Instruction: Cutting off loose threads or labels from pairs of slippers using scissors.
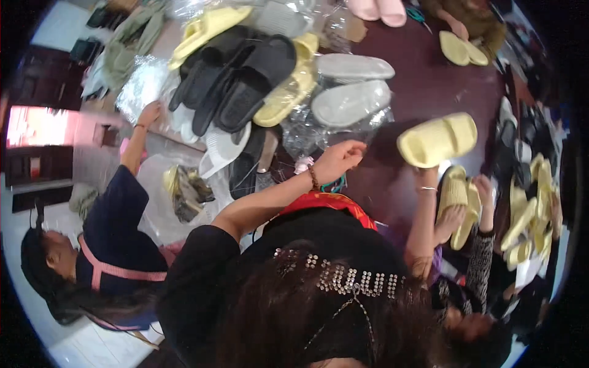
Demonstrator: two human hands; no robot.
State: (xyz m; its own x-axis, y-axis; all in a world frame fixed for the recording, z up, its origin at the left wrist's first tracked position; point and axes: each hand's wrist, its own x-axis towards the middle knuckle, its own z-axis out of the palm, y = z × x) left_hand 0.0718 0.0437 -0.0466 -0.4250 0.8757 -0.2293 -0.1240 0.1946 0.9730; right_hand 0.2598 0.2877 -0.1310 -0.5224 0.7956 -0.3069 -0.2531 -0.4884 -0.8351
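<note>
My right hand (427, 175) is raised over the dark red table, holding up a pale yellow slipper (437, 140). The slipper hides most of its fingers. Nothing shows in my left hand (339, 158), which hovers at the table's near side with fingers loosely bent and apart from the thumb. Beyond that hand lie a grey slipper (351, 103) and crinkled clear plastic wrap (300, 136). A second grey slipper (356, 67) rests just behind. Under my left wrist, a teal item (334, 185) is partly hidden.
Black slippers (256, 83) and yellow ones pile up left of centre. A co-worker's hand (150, 113) touches clear plastic at left. At right, another person's hands (451, 222) hold yellow slippers (455, 199). Across the table, a person handles a yellow pair (457, 49). Pink slippers (390, 9) lie far back.
</note>
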